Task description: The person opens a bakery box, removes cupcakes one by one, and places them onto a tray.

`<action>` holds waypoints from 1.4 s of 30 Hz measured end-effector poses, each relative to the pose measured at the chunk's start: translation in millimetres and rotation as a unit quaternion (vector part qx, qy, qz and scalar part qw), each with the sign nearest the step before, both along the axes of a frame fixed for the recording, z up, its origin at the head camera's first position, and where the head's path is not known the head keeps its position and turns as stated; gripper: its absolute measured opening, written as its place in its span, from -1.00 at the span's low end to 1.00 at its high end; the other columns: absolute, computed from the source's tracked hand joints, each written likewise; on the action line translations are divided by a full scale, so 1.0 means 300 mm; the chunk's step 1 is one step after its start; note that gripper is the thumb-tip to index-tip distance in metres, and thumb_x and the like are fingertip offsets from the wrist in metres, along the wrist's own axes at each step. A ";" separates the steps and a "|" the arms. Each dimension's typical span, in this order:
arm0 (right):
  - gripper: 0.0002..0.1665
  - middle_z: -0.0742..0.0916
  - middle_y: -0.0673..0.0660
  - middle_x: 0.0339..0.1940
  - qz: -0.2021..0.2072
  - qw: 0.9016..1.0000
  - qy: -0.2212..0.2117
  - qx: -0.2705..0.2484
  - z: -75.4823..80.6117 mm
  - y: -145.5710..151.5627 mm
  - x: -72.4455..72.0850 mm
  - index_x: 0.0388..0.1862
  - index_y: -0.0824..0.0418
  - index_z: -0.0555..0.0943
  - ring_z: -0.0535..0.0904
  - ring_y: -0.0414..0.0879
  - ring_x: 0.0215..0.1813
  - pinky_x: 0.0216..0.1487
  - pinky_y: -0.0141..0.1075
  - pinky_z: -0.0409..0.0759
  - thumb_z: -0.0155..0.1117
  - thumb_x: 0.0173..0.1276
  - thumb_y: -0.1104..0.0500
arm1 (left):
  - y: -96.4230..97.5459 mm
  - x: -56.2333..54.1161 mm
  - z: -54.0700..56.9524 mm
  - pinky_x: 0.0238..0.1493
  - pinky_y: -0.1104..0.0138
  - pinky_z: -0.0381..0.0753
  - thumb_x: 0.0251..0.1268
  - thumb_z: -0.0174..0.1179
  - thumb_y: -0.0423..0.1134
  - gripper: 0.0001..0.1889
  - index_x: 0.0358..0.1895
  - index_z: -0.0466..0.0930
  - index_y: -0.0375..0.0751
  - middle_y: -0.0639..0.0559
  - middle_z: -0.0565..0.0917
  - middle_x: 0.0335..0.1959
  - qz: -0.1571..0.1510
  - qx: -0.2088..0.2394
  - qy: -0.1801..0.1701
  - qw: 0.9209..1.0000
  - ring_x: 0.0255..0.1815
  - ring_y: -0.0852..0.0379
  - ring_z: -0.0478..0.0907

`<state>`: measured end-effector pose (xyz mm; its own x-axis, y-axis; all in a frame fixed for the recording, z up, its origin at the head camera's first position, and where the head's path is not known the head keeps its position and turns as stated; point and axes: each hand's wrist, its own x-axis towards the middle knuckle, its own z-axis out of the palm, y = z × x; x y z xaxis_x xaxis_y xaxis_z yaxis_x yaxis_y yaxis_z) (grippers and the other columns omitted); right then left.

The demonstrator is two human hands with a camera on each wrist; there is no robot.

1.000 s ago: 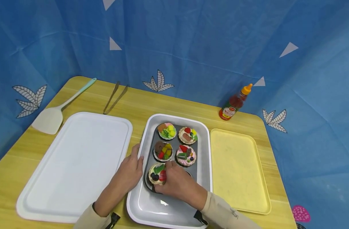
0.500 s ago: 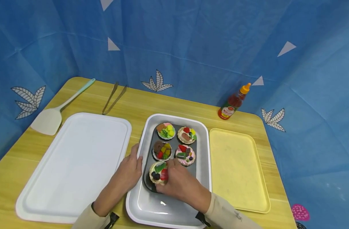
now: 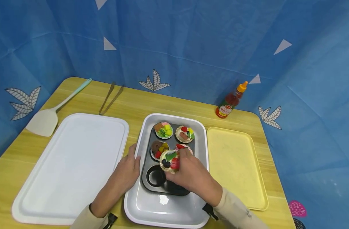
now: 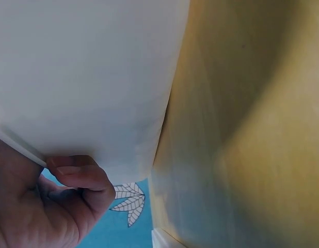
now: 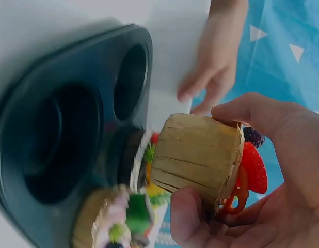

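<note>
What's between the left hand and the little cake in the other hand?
The head view shows part of the deep tray, then the dark muffin pan.

Bright head view, glare on the deep tray [image 3: 174,211]; dimmer left wrist view, tabletop [image 4: 221,134] shadowed

The head camera looks forward and down from high on the near side, far enough back to take in most of the table [image 3: 180,106], with the blue cloth [image 3: 174,31] across the upper frame; the left wrist camera sits very close beside the tray [image 4: 92,77], whose wall fills its upper left, and looks along the tabletop toward the cloth at bottom; the right wrist camera looks sideways from close by, with the baking tin [image 5: 110,57] at left and the right hand [image 5: 283,170] at lower right; it shares tin, cake [image 5: 195,155] and both hands with the head view; the head and left wrist views share the left hand [image 4: 51,206] and tray.
</note>
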<state>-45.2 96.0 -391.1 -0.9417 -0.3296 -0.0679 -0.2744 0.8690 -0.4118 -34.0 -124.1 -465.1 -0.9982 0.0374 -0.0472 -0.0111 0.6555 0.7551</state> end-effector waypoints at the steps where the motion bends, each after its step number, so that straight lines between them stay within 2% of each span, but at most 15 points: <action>1: -0.20 0.59 0.13 -0.25 -0.008 1.000 0.002 -0.004 0.006 0.008 -0.006 0.02 0.44 0.48 0.59 -0.08 -0.34 -0.29 -0.24 0.65 0.60 -0.02 -0.05 | 0.000 0.000 0.001 -0.03 -0.13 0.61 0.57 -0.11 -0.26 -0.45 0.50 0.04 -0.37 -0.55 0.56 0.07 0.000 -0.001 0.000 1.000 0.06 -0.35 0.60; 13: -0.20 0.59 0.18 -0.23 -0.103 0.994 0.008 -0.027 0.064 0.160 -0.099 0.05 0.46 0.46 0.56 -0.02 -0.35 -0.37 -0.25 0.61 0.55 0.03 -0.07 | -0.002 -0.003 0.004 -0.20 -0.02 0.68 0.58 -0.11 -0.25 -0.44 0.52 0.01 -0.31 -0.52 0.56 0.08 -0.004 0.017 -0.021 1.000 -0.03 -0.29 0.65; 18: -0.24 0.60 0.21 -0.26 -0.128 0.991 0.034 -0.019 0.073 0.228 -0.133 0.01 0.46 0.47 0.56 0.03 -0.35 -0.37 -0.19 0.60 0.51 0.07 -0.08 | -0.005 -0.004 0.007 -0.22 -0.01 0.69 0.58 -0.11 -0.26 -0.45 0.51 0.02 -0.31 -0.53 0.56 0.07 -0.005 0.019 -0.024 1.000 -0.04 -0.28 0.65; 24: -0.27 0.60 0.25 -0.27 -0.169 0.985 0.028 -0.012 0.073 0.314 -0.185 -0.04 0.47 0.45 0.56 0.07 -0.34 -0.36 -0.17 0.58 0.43 0.10 -0.10 | -0.007 -0.008 0.005 -0.16 -0.05 0.67 0.59 -0.13 -0.23 -0.45 0.52 0.00 -0.29 -0.52 0.56 0.09 -0.005 0.017 -0.036 0.999 0.00 -0.28 0.64; 29: -0.34 0.59 0.24 -0.33 -0.192 0.981 0.035 -0.010 0.052 0.389 -0.235 -0.15 0.43 0.46 0.54 0.08 -0.39 -0.42 -0.19 0.53 0.40 0.13 -0.12 | -0.007 -0.008 0.005 -0.02 -0.12 0.61 0.59 -0.13 -0.22 -0.45 0.52 0.01 -0.31 -0.52 0.55 0.12 -0.003 0.005 -0.034 0.999 0.08 -0.31 0.60; 34: -0.40 0.58 0.23 -0.39 -0.205 0.977 0.051 -0.005 0.016 0.453 -0.277 -0.25 0.38 0.45 0.53 0.08 -0.41 -0.44 -0.20 0.50 0.38 0.16 -0.13 | -0.006 -0.008 0.006 -0.02 -0.13 0.61 0.59 -0.12 -0.23 -0.45 0.50 0.03 -0.33 -0.53 0.54 0.13 -0.005 0.010 -0.026 1.000 0.09 -0.32 0.59; 42: -0.40 0.56 0.25 -0.36 -0.216 0.975 0.042 -0.005 -0.059 0.507 -0.334 -0.21 0.41 0.45 0.52 0.11 -0.35 -0.37 -0.12 0.51 0.35 0.19 -0.12 | -0.005 -0.006 0.010 0.02 -0.13 0.59 0.59 -0.12 -0.24 -0.45 0.51 0.02 -0.33 -0.51 0.53 0.16 -0.006 0.013 -0.032 0.999 0.12 -0.31 0.58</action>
<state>-145.4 248.1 -408.9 -0.9949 0.0990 0.0174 0.0830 0.9070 -0.4128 -35.8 -125.6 -462.0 -0.9927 0.0509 -0.1093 -0.0520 0.6367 0.7693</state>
